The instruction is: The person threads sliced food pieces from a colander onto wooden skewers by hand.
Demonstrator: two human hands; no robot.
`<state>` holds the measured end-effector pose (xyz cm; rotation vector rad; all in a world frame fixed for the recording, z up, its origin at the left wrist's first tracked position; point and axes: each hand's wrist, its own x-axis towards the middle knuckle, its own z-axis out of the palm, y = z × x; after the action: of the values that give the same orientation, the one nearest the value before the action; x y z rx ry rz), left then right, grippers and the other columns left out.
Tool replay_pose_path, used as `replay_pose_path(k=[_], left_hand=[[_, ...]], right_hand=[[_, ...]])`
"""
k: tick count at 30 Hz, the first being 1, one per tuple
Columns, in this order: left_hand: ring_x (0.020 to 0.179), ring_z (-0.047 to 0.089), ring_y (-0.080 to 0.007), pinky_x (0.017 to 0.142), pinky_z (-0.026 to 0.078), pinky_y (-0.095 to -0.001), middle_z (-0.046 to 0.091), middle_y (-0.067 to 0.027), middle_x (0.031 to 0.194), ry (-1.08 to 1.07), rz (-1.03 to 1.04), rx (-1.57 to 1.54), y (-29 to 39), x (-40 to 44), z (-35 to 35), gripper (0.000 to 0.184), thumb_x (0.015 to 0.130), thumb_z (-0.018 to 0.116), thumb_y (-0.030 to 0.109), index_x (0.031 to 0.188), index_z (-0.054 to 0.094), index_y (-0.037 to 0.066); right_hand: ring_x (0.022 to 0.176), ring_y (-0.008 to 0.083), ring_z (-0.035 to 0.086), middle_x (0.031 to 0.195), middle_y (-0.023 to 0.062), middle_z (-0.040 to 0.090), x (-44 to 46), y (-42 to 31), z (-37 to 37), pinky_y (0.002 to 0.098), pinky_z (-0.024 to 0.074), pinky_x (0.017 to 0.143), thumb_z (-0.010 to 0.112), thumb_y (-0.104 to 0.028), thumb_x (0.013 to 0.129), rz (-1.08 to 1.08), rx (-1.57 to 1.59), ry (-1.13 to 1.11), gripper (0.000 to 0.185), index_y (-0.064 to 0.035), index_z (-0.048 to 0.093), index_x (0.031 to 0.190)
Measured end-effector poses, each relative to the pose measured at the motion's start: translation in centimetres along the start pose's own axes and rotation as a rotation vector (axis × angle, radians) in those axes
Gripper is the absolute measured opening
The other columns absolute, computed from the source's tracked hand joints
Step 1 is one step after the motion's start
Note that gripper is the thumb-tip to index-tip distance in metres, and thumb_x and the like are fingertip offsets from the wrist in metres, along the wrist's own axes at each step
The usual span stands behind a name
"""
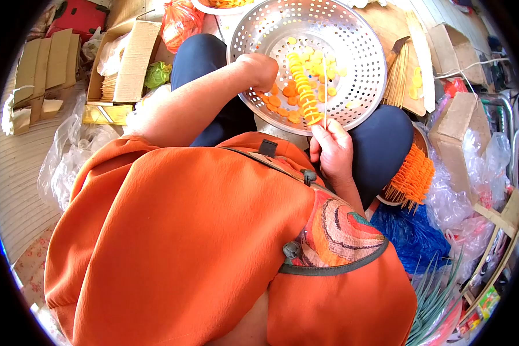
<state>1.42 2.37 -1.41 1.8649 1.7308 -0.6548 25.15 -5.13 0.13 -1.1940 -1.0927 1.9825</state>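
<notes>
A perforated metal basin [360, 43] rests across my lap, with yellow slices [314, 60] and orange slices [274, 100] loose inside. My right hand [332, 147], at the near rim, pinches a thin wooden skewer [326, 86] that points up over the basin. Beside that skewer, a row of spaced yellow-orange slices [304, 86] leans over the basin, its lower end at my fingertips. My left hand [258, 70] is at the basin's left side, bent down among the orange slices; its fingers are mostly hidden behind the hand.
Bare skewers [397, 81] lie on a wooden board [386, 22] at the upper right. Filled orange skewers [412, 176] stand in a container by my right knee. Cardboard boxes [137, 60] are at the left, and a blue bag [412, 239] sits at the lower right.
</notes>
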Motion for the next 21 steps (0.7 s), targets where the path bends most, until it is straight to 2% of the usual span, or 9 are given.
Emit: replay_pose_path(k=[2, 4, 8, 10, 11, 13, 14, 17, 21], left_hand=[[0.087, 0.065, -0.0324, 0.075, 0.052, -0.0387, 0.066, -0.0197, 0.089, -0.003, -0.002, 0.006, 0.2, 0.1, 0.1, 0.028, 0.066, 0.067, 0.017, 0.086, 0.068, -0.002], [0.083, 0.066, -0.0316, 0.067, 0.053, -0.0407, 0.067, -0.0182, 0.087, -0.011, -0.017, -0.021, 0.4, 0.3, 0.2, 0.026, 0.059, 0.064, 0.008, 0.084, 0.07, 0.001], [0.076, 0.067, -0.0257, 0.063, 0.053, -0.0372, 0.067, -0.0177, 0.084, 0.037, 0.038, -0.068, -0.5, 1.4, 0.9, 0.026, 0.062, 0.066, 0.01, 0.086, 0.068, 0.001], [0.068, 0.067, -0.0193, 0.059, 0.054, -0.0317, 0.067, -0.0146, 0.081, 0.02, -0.079, -0.658, -0.7, -0.3, -0.7, 0.024, 0.069, 0.068, 0.01, 0.089, 0.065, -0.001], [0.068, 0.067, -0.0193, 0.059, 0.054, -0.0317, 0.067, -0.0146, 0.081, 0.019, -0.079, -0.659, -1.1, -0.2, -0.4, 0.024, 0.069, 0.068, 0.01, 0.089, 0.065, -0.001], [0.061, 0.064, -0.0155, 0.057, 0.055, -0.0272, 0.067, -0.0111, 0.079, 0.303, -0.105, -1.321, -2.0, 0.5, 0.2, 0.021, 0.075, 0.068, 0.01, 0.092, 0.063, -0.001], [0.064, 0.065, -0.0181, 0.06, 0.056, -0.0287, 0.066, -0.0107, 0.082, 0.3, -0.094, -1.52, -2.3, 0.6, 0.0, 0.016, 0.079, 0.064, 0.005, 0.094, 0.062, -0.001], [0.069, 0.065, -0.0181, 0.064, 0.057, -0.0297, 0.066, -0.0117, 0.085, 0.372, -0.053, -1.826, -2.6, 0.3, 0.0, 0.014, 0.08, 0.063, 0.004, 0.093, 0.062, -0.001], [0.072, 0.065, -0.0194, 0.067, 0.058, -0.0309, 0.065, -0.013, 0.087, 0.425, -0.083, -1.967, -2.3, 0.1, -0.2, 0.012, 0.081, 0.06, 0.002, 0.092, 0.06, -0.003]], right_hand=[[0.04, 0.0061, 0.042, 0.054, 0.0, 0.049, 0.0, -0.1, 0.0, 0.0191, 0.0345, 0.039, 0.055, -0.014, 0.089, -0.008, -0.006, -0.013, 0.012, -0.0044, 0.054, 0.082], [0.04, 0.0061, 0.042, 0.054, 0.0, 0.049, 0.0, -0.1, 0.0, 0.0191, 0.0345, 0.039, 0.055, -0.014, 0.089, -0.009, -0.005, -0.018, 0.012, -0.0042, 0.054, 0.083], [0.04, 0.0061, 0.041, 0.054, 0.0001, 0.049, -0.1, 0.0, -0.1, 0.0192, 0.0346, 0.039, 0.055, -0.014, 0.089, -0.003, -0.007, -0.014, 0.012, -0.0036, 0.054, 0.084], [0.04, 0.0061, 0.041, 0.054, 0.0002, 0.049, -0.1, 0.0, -0.2, 0.0193, 0.0344, 0.039, 0.055, -0.014, 0.089, 0.002, -0.004, -0.017, 0.012, -0.0034, 0.055, 0.084], [0.04, 0.006, 0.041, 0.054, 0.0004, 0.049, -0.1, 0.0, -0.1, 0.0194, 0.0343, 0.039, 0.055, -0.014, 0.089, 0.007, -0.002, -0.023, 0.011, -0.0031, 0.055, 0.085], [0.04, 0.006, 0.041, 0.054, 0.0005, 0.05, -0.1, -0.1, -0.2, 0.0195, 0.0341, 0.039, 0.055, -0.014, 0.089, 0.001, -0.008, -0.05, 0.011, -0.0029, 0.055, 0.086], [0.04, 0.0059, 0.041, 0.054, 0.0007, 0.05, -0.1, -0.1, -0.2, 0.0196, 0.0339, 0.039, 0.055, -0.013, 0.089, -0.004, -0.014, -0.075, 0.011, -0.0026, 0.056, 0.086], [0.04, 0.0058, 0.041, 0.054, 0.0008, 0.05, 0.0, 0.0, -0.2, 0.0196, 0.0336, 0.04, 0.055, -0.013, 0.089, 0.013, -0.03, -0.078, 0.011, -0.0023, 0.057, 0.087], [0.04, 0.0058, 0.041, 0.053, 0.0007, 0.05, 0.0, -0.2, -0.1, 0.0193, 0.0338, 0.04, 0.055, -0.012, 0.088, 0.024, -0.043, -0.075, 0.01, -0.0023, 0.057, 0.087]])
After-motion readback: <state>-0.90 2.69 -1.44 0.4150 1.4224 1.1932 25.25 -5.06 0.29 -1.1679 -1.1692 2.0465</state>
